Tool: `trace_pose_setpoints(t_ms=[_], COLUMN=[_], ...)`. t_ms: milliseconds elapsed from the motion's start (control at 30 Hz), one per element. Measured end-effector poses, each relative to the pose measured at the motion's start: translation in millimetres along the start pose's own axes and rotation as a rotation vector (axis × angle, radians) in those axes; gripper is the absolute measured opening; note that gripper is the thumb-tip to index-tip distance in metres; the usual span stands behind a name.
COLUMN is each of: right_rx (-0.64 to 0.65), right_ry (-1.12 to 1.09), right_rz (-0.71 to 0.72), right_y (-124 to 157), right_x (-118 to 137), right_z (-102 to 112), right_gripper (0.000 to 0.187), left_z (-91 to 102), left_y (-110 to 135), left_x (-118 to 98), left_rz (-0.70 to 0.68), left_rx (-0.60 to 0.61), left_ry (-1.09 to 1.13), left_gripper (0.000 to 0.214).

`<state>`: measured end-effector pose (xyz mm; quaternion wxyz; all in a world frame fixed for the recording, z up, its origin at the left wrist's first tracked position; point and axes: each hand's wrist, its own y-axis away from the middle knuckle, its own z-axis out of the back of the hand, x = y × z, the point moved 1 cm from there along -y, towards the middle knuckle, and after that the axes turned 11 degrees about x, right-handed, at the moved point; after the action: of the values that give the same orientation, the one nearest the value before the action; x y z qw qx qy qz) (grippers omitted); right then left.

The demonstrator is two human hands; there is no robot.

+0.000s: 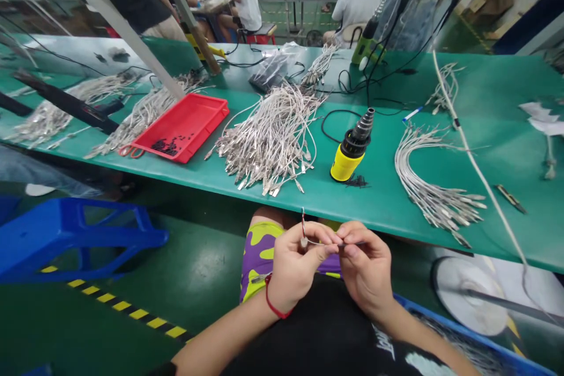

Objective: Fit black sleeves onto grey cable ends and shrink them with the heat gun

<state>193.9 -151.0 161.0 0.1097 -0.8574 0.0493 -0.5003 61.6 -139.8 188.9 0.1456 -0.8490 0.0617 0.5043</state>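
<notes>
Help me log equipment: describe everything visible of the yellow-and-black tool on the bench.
The yellow-and-black tool has a plastic-looking yellow lower body, a black collar and a stepped, metallic-looking nozzle. It stands nozzle-up on the green tabletop, appearing tilted rightward in the picture, between the cable pile and curved cable bundle. Thin black pieces lie at its base.

Looks like smooth, faintly glossy sheeting on the green tabletop (379, 188), shiny plastic on the red tray (194, 120) and blue stool (39, 241), polished metal (with bright highlights) at the heat gun nozzle (363, 124) and cable plugs (259, 170), crinkled film on the clear bag (282, 60).
</notes>
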Motion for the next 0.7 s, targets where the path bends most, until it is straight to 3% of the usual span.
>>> trace_pose_setpoints(t_ms=[700], right_rx=[-0.043], right_ry=[0.016], right_rz=[-0.094], right_y=[-14.3], right_x=[-14.0], right_z=[-4.8], right_gripper=[0.007], left_z=[15.6], left_y=[-11.8], left_x=[0.2], left_rz=[0.046], left_rx=[-0.073], left_ry=[-0.038], left_gripper=[0.014])
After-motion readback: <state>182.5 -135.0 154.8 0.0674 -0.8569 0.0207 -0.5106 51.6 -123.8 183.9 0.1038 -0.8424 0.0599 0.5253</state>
